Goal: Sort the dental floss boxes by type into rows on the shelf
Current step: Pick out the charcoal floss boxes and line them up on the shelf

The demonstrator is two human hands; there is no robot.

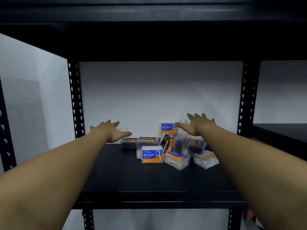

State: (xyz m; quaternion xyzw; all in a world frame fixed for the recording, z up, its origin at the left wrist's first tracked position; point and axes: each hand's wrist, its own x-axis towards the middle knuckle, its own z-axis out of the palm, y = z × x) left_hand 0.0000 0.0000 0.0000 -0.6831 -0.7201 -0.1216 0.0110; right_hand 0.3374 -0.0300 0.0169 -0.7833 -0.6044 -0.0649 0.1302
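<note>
Black shelf bears jumbled floss boxes between empty hands.

One head-worn wide-angle view faces the shelf straight on from close in front, looking slightly down onto its board, wall behind, upper shelf overhead.

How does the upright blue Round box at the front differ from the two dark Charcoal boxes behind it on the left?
The Round box stands upright with a blue and orange label; the Charcoal boxes lie flat side by side with black labels. The Round box holds white contents, the Charcoal ones dark. All are clear plastic boxes.
</note>
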